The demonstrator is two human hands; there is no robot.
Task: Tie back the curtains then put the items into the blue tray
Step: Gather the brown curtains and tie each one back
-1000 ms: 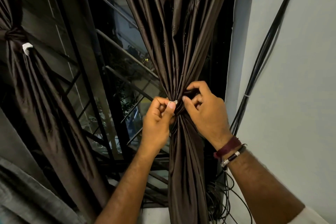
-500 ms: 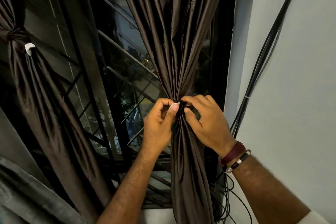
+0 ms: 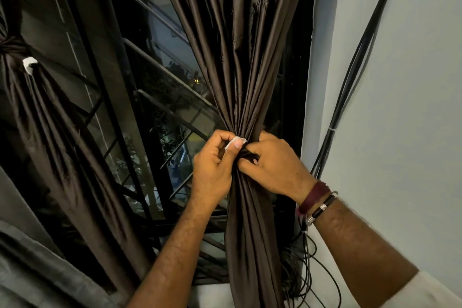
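The right curtain [image 3: 240, 57] hangs gathered at its waist against the window grille [image 3: 160, 97]. The left hand [image 3: 215, 165] grip is clamped on the tie-back's white tab [image 3: 233, 142]. The right hand [image 3: 275, 162] grip is closed on the dark tie-back band [image 3: 250, 155] at the gathered waist. The left curtain [image 3: 50, 132] is already bound. Black cables [image 3: 350, 82] run down the wall [image 3: 412, 107] just beside the right wrist. The blue tray is out of view.

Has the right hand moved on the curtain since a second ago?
Yes. The right hand has rolled down from above the gathered waist of the right curtain to beside it, fingers now pinching the dark tie band.
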